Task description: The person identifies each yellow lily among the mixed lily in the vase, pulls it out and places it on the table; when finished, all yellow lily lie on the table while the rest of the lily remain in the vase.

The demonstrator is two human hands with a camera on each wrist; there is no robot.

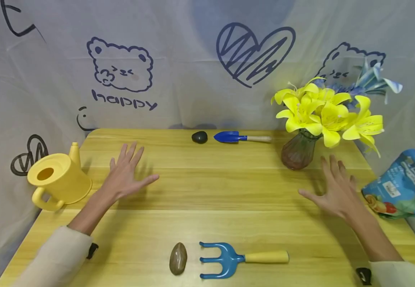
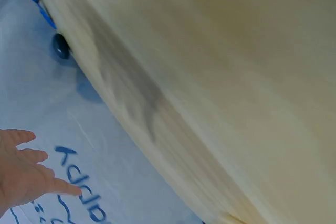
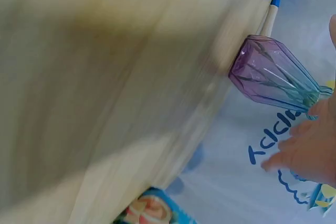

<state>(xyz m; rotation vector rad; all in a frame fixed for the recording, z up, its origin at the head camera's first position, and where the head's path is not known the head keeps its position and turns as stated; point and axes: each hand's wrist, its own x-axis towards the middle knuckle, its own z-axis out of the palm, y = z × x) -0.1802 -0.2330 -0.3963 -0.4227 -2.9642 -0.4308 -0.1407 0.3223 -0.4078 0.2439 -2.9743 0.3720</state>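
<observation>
Fingers spread, my left hand point(image 1: 124, 175) hovers over the left part of the wooden table, nearest the yellow watering can point(image 1: 58, 179), and holds nothing. My right hand point(image 1: 336, 191) is also spread and bare, between the vase point(image 1: 298, 149) of yellow lilies point(image 1: 331, 113) and a blue pouch point(image 1: 402, 185). In the right wrist view the faceted purple-to-teal glass vase point(image 3: 273, 72) stands near the right hand point(image 3: 310, 145); from the head view there is a gap between them. The left wrist view shows the left hand point(image 2: 29, 174) at its lower left edge.
Along the back edge lie a black stone point(image 1: 199, 137) and a small blue trowel point(image 1: 227, 137) with a wooden handle. At the front are a brown stone point(image 1: 177, 258) and a blue hand fork point(image 1: 225, 260) with a yellow handle. A printed cloth point(image 1: 178, 71) hangs behind the table.
</observation>
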